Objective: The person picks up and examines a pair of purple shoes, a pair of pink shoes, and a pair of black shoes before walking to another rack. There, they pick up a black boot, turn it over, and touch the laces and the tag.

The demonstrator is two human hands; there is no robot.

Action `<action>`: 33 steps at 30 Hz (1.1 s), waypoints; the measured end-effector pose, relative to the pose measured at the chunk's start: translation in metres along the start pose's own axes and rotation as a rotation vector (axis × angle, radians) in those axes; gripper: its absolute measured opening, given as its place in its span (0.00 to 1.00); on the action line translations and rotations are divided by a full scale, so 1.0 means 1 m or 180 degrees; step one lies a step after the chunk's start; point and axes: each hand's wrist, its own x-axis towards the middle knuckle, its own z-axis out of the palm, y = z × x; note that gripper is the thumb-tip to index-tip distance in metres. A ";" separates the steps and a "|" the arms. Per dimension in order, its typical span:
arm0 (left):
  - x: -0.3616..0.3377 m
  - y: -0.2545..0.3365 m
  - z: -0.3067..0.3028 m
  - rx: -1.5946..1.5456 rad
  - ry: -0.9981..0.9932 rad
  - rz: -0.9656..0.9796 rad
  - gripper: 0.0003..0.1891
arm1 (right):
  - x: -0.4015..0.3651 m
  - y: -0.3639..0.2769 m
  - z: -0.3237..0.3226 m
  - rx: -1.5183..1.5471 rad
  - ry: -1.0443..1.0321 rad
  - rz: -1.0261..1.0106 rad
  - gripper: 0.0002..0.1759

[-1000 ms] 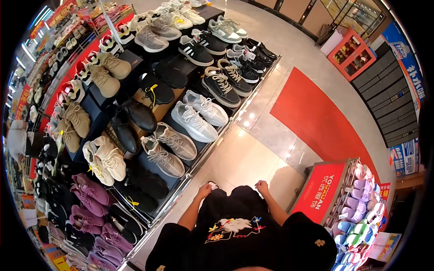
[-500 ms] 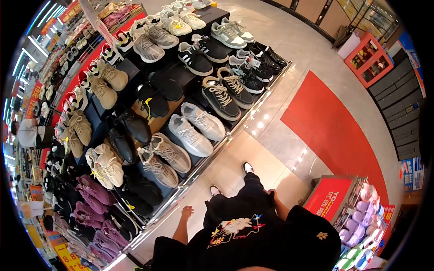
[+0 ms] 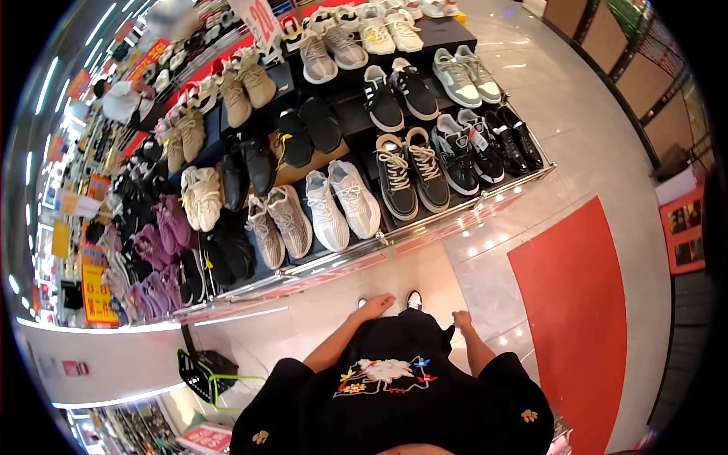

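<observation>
White shoes [image 3: 356, 201] stand as a pair at the front edge of the display stand [image 3: 381, 239], beyond both your hands and apart from them. Nearest you, your black shirt [image 3: 394, 413] bears embroidery but no words that can be read. Your left hand [image 3: 377, 305] is loosely curled and released, nothing seen in it; your right hand [image 3: 461, 320] hangs by dark cloth, and I cannot tell whether it pinches that. Your feet [image 3: 415, 301] are near the stand (the floor looks glossy), so a careless step might catch it, and a swung hand could knock a front-row pair down. A white tag [image 3: 479, 142] there is too small to read. Farther back, black shoes [image 3: 385, 102] show pale stripes. Beyond, a white sign [image 3: 259, 26] reads "20", a yellow sign [image 3: 97, 294] "8.8".
</observation>
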 end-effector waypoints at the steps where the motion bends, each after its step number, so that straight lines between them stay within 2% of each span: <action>1: 0.013 0.006 0.004 -0.0235 0.0015 -0.0044 0.17 | 0.018 -0.002 -0.010 -0.0878 0.0002 -0.0438 0.13; 2: 0.020 0.022 0.000 -0.0353 0.0028 -0.0239 0.16 | 0.023 -0.018 -0.019 -0.1605 0.0182 -0.1124 0.14; 5: 0.030 0.023 -0.009 -0.0242 0.0235 -0.0263 0.16 | 0.047 -0.046 -0.020 -0.1454 0.0388 -0.1323 0.12; 7: 0.032 -0.020 -0.010 -0.0317 0.0595 -0.0221 0.15 | 0.054 -0.066 -0.020 -0.1349 0.0551 -0.1349 0.11; 9: 0.019 -0.065 -0.015 -0.0066 0.0634 -0.0577 0.14 | 0.050 -0.071 -0.016 -0.0822 0.0549 -0.1219 0.13; 10: 0.006 -0.075 -0.020 0.0074 0.0701 -0.0707 0.13 | 0.049 -0.068 -0.013 -0.0872 0.0589 -0.1364 0.14; 11: -0.002 -0.118 -0.018 0.0163 0.0775 -0.0769 0.12 | 0.047 -0.060 -0.010 -0.0932 0.0625 -0.1464 0.15; 12: -0.017 -0.143 -0.018 -0.0174 0.0794 -0.0723 0.13 | 0.047 -0.046 -0.006 -0.1042 0.0652 -0.1409 0.16; 13: -0.032 -0.158 -0.017 -0.0123 0.0786 -0.0826 0.14 | 0.019 -0.059 -0.010 -0.0740 0.0377 -0.0867 0.16; 14: -0.047 -0.149 -0.014 -0.0252 0.0923 -0.1132 0.15 | 0.002 -0.054 -0.009 -0.0242 0.0258 -0.0570 0.16; 15: -0.062 -0.145 -0.018 -0.0160 0.0798 -0.0931 0.16 | -0.012 -0.045 -0.004 0.0120 0.0221 -0.0229 0.16; 16: -0.073 -0.147 -0.014 -0.0498 0.0820 -0.1175 0.16 | -0.024 -0.033 -0.006 0.0495 0.0220 0.0061 0.15; 18: -0.087 -0.170 0.000 -0.0211 0.0848 -0.1311 0.16 | -0.029 0.024 -0.005 -0.0545 0.0561 -0.0640 0.14; 19: -0.094 -0.161 0.002 -0.0659 0.0694 -0.1771 0.15 | -0.029 0.059 -0.008 -0.0546 0.0393 -0.0603 0.14; 20: -0.098 -0.169 0.008 -0.0657 0.0602 -0.1785 0.15 | -0.029 0.098 0.000 -0.0502 0.0725 -0.0794 0.15; 22: -0.106 -0.193 0.017 -0.1351 0.0546 -0.1726 0.15 | -0.062 0.121 0.001 -0.0377 0.0888 -0.0502 0.15; 24: -0.096 -0.164 0.019 -0.1422 0.0421 -0.1911 0.14 | -0.092 0.136 -0.003 -0.0320 0.1077 -0.0160 0.16; 26: -0.079 -0.128 0.000 -0.1276 0.0426 -0.1762 0.15 | -0.104 0.128 -0.001 -0.0274 0.1258 0.0063 0.16; 27: -0.070 -0.118 -0.006 -0.1321 0.0503 -0.1876 0.15 | -0.101 0.117 -0.002 -0.0268 0.1354 0.0108 0.16; 28: -0.058 -0.114 -0.011 -0.1370 0.0587 -0.1973 0.16 | -0.091 0.098 -0.002 -0.0346 0.1448 0.0079 0.16; 29: -0.047 -0.121 -0.010 -0.1653 0.0717 -0.1780 0.17 | -0.081 0.075 -0.005 -0.0432 0.1528 -0.0003 0.17; 30: -0.036 -0.125 -0.014 -0.1522 0.0661 -0.1788 0.18 | -0.079 0.032 -0.014 -0.0919 0.1426 0.0018 0.17; 32: -0.017 -0.125 -0.026 -0.1519 0.0340 -0.1790 0.17 | -0.062 -0.020 -0.013 -0.1041 0.1770 -0.0660 0.17; 33: -0.009 -0.124 -0.032 -0.1451 0.0309 -0.1719 0.17 | -0.059 -0.050 -0.015 -0.0861 0.1675 -0.0625 0.17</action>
